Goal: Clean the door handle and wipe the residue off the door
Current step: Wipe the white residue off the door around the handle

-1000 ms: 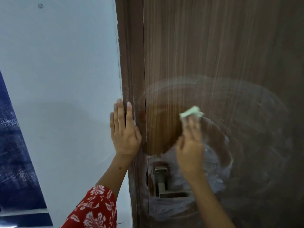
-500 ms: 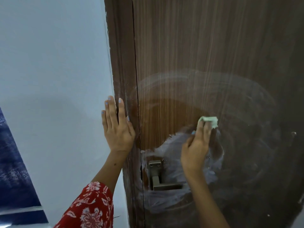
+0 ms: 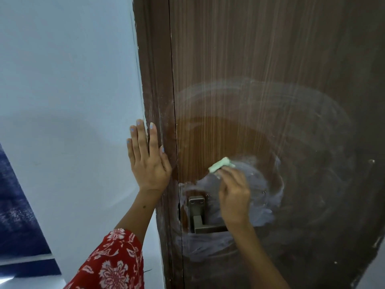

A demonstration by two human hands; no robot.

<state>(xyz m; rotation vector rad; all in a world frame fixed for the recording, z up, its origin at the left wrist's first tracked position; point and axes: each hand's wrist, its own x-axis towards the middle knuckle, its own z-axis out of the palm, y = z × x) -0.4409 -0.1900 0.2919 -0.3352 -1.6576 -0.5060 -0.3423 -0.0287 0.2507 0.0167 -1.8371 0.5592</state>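
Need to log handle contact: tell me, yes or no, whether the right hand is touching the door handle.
No: the right hand presses a green cloth to the door above the door handle.

Place: I read this as an indoor doorway, likely a home.
Door: wood-grain laminate door (image 3: 260,69) from 12 to 3 o'clock, with a square steel lever handle (image 3: 203,217) near 6.
Frame: brown door frame (image 3: 154,80) meeting a pale painted wall (image 3: 62,80) at 9.
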